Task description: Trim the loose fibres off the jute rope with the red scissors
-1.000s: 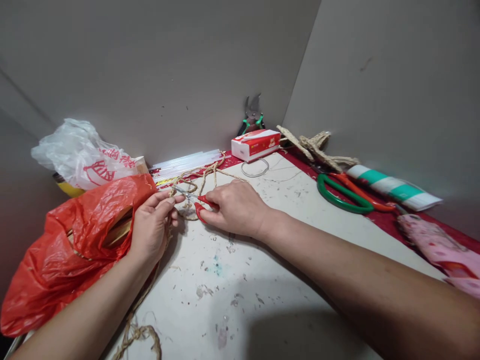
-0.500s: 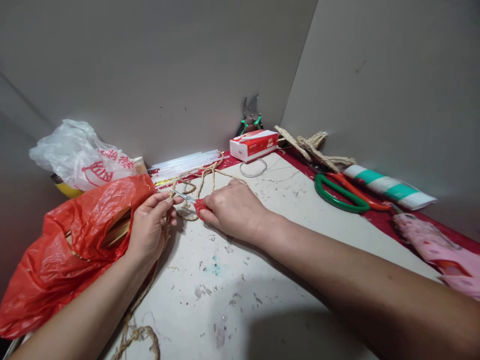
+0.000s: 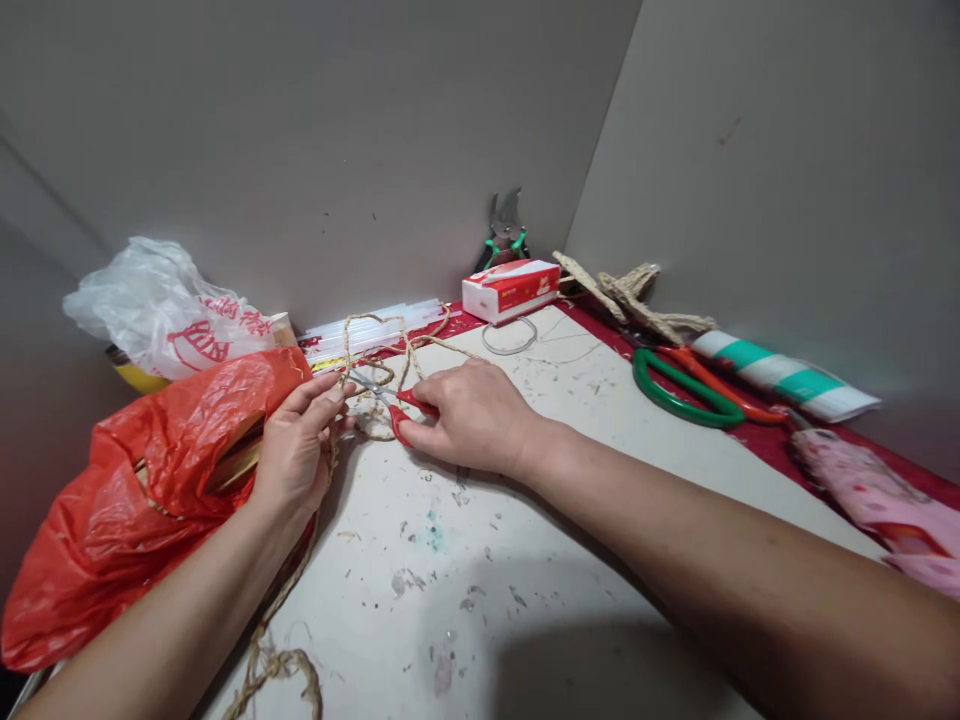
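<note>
Between the fingers of my left hand (image 3: 304, 440) is a strand of twisted straw rope (image 3: 281, 590), which runs down along the wrist to the near side of the table. My right hand (image 3: 476, 415) grips small red-handled scissors (image 3: 400, 408), their handles spread apart. The scissors' metal blades point left and reach the rope at my left fingertips. Further loops of the rope lie beyond the blades on the white tabletop (image 3: 555, 520). My fingers hide part of the scissor handles.
Left stands a red plastic bag (image 3: 187, 440) holding wooden pieces, with a white plastic bag (image 3: 165, 310) behind. Clear sticks (image 3: 367, 333), a red-white box (image 3: 511, 290) and pruning shears (image 3: 506, 230) line the back. Large green-and-orange-handled scissors (image 3: 686, 393) and a striped roll (image 3: 784, 375) lie right.
The red scissors have opened in my right hand, their handles spreading apart. A rope loop now stands up higher behind the blades. My left hand keeps nearly the same place.
</note>
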### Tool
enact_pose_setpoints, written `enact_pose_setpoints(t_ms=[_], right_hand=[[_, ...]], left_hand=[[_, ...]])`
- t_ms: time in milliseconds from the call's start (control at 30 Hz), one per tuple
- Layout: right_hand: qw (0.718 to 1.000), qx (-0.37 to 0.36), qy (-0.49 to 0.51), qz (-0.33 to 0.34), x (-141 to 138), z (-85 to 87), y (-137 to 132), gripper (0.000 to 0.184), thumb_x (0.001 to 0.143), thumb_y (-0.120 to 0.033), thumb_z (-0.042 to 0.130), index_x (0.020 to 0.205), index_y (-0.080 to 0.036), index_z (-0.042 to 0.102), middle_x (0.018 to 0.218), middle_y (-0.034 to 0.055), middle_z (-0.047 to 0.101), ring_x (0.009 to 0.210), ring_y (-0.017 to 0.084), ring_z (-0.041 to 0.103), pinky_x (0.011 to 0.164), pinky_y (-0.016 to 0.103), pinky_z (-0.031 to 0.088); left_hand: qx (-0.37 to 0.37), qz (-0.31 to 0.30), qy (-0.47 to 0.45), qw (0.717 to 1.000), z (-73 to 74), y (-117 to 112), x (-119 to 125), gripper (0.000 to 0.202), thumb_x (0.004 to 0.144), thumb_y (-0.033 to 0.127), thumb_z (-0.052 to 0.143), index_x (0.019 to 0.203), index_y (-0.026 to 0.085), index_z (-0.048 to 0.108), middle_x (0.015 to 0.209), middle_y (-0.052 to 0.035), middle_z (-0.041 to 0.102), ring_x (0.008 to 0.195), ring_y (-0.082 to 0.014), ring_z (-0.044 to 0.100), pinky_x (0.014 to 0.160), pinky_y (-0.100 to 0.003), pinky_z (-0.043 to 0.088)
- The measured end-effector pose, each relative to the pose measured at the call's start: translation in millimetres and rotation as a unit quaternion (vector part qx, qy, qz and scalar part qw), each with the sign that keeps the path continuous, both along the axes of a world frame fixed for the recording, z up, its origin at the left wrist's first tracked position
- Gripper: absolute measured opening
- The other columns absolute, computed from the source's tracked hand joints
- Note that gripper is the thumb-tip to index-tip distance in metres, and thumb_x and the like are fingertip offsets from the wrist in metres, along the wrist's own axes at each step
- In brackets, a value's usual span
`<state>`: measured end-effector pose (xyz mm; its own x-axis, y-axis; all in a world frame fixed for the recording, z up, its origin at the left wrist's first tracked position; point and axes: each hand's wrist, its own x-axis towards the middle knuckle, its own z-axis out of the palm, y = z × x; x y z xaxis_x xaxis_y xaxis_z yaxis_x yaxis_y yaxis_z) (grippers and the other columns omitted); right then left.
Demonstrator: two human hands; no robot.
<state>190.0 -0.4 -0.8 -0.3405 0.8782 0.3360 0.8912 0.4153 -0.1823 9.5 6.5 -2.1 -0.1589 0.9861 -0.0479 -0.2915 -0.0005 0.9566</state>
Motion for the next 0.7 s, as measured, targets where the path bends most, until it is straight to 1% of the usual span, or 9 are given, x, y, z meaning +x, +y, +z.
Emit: enact_pose_setpoints(t_ms=[67, 133, 267, 433, 533, 700], right_hand=[[1.000, 0.010, -0.019, 0.009, -0.4, -0.1, -0.3, 0.040, 0.082, -0.050, 0.043, 0.077, -0.021, 0.070, 0.071, 0.0042, 0.069, 0.065, 0.017, 0.056, 0.065, 0.032, 0.029], [0.999, 0.013, -0.042, 0.010, -0.6, 0.1, -1.0, 0.042, 0.083, -0.051, 0.042, 0.084, -0.020, 0.070, 0.077, 0.0068, 0.071, 0.070, 0.020, 0.059, 0.071, 0.035, 0.030], [0.997, 0.027, -0.071, 0.005, -1.0, 1.8, -3.0, 0.045, 0.084, -0.052, 0.041, 0.087, -0.018, 0.070, 0.079, 0.0101, 0.071, 0.075, 0.023, 0.061, 0.074, 0.038, 0.031], [0.997, 0.018, -0.079, 0.002, -1.6, 4.2, -3.9, 0.044, 0.085, -0.051, 0.041, 0.085, -0.017, 0.070, 0.080, 0.0104, 0.071, 0.074, 0.023, 0.061, 0.075, 0.038, 0.031], [0.996, 0.014, -0.085, 0.012, -2.1, 4.7, -4.4, 0.044, 0.086, -0.050, 0.040, 0.085, -0.017, 0.070, 0.078, 0.0104, 0.071, 0.073, 0.023, 0.061, 0.076, 0.039, 0.031], [0.998, -0.021, -0.062, 0.020, -2.9, 5.4, -4.9, 0.040, 0.085, -0.046, 0.042, 0.075, -0.019, 0.070, 0.069, 0.0060, 0.069, 0.064, 0.019, 0.058, 0.067, 0.034, 0.030]], left_hand=[[0.009, 0.005, 0.009, 1.000, -0.1, -1.0, 0.0, 0.033, 0.056, 0.018, 0.082, 0.086, 0.013, 0.070, 0.078, -0.0028, 0.070, 0.061, -0.0078, 0.059, 0.059, -0.019, 0.047], [0.020, 0.004, 0.024, 1.000, -0.3, -2.6, 0.1, 0.036, 0.056, 0.018, 0.082, 0.089, 0.013, 0.069, 0.073, -0.0004, 0.068, 0.058, -0.0067, 0.057, 0.058, -0.018, 0.045], [0.040, -0.003, 0.054, 0.998, -1.0, -6.3, 0.8, 0.040, 0.057, 0.019, 0.081, 0.094, 0.014, 0.067, 0.072, 0.0012, 0.067, 0.054, -0.0053, 0.055, 0.055, -0.017, 0.043], [0.063, -0.002, 0.076, 0.995, -2.5, -7.5, 1.5, 0.039, 0.059, 0.021, 0.081, 0.095, 0.015, 0.066, 0.072, 0.0011, 0.067, 0.054, -0.0060, 0.054, 0.054, -0.018, 0.041], [0.075, 0.004, 0.087, 0.993, -3.4, -7.3, 1.5, 0.040, 0.060, 0.021, 0.080, 0.097, 0.015, 0.066, 0.074, 0.0003, 0.068, 0.060, -0.0075, 0.057, 0.058, -0.018, 0.043], [0.086, 0.009, 0.101, 0.991, -3.9, -7.7, 1.5, 0.043, 0.061, 0.020, 0.079, 0.102, 0.016, 0.065, 0.080, -0.0008, 0.069, 0.068, -0.0088, 0.060, 0.065, -0.019, 0.046]])
